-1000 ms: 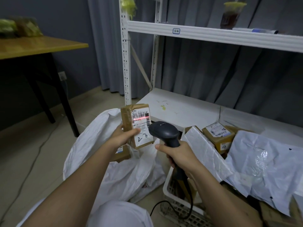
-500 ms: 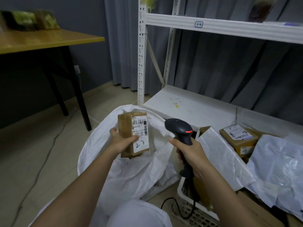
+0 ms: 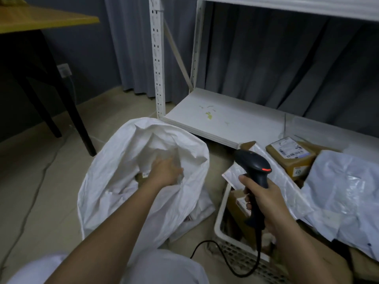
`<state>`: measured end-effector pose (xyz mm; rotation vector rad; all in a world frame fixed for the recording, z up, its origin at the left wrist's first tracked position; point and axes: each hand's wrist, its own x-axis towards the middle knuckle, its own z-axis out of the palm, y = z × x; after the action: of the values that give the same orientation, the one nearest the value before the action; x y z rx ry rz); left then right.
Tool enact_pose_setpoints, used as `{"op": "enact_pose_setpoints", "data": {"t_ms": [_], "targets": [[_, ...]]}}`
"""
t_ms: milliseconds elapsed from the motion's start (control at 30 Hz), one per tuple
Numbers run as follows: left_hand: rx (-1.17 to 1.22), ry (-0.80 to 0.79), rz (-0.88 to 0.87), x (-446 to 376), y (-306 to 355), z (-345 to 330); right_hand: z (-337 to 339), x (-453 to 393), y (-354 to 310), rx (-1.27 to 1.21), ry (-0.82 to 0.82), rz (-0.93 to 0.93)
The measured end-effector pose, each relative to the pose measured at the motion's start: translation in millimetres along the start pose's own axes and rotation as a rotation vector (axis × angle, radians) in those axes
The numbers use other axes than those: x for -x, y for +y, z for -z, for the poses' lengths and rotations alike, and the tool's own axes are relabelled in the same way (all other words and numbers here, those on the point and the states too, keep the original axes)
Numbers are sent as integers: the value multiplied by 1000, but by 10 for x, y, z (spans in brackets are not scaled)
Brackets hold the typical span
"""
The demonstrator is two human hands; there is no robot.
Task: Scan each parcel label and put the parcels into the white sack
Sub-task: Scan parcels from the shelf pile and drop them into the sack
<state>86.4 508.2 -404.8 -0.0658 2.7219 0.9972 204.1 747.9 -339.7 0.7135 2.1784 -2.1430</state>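
Left arm: stretched forward, bare forearm, I see wrist bent down.
Left hand (image 3: 166,171): palm down, fingers loosely spread, nothing visibly held.
Right hand (image 3: 264,199): fist closed, thumb on top.

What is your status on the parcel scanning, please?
Left hand open inside white sack. Right hand grips scanner. Brown parcel waiting. Nothing blocking.
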Motion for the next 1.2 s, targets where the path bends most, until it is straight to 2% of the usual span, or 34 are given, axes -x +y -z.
{"op": "enact_pose_setpoints", "data": {"t_ms": [67,233,467,633,833,933,1200], "targets": [[19,5,-95,92,224,-101,204,32,39,7,70,3],[97,-130,-212,408,749,-602,721,207,185,-19,206,15],[67,-386,-114,805,1166,-1377,1348,430,519,-36,333,-23],[172,-362,30,715,1110,-2042,1469,487,687,-22,290,-42],[309,-200,192,941,1442,-2187,1502,400,713,6,267,-44],[235,-153,255,943,1546,-2237,1515,322,713,-28,235,-40],[222,-206,300,940,1540,-2197,1438,225,742,-104,171,-80]]}}
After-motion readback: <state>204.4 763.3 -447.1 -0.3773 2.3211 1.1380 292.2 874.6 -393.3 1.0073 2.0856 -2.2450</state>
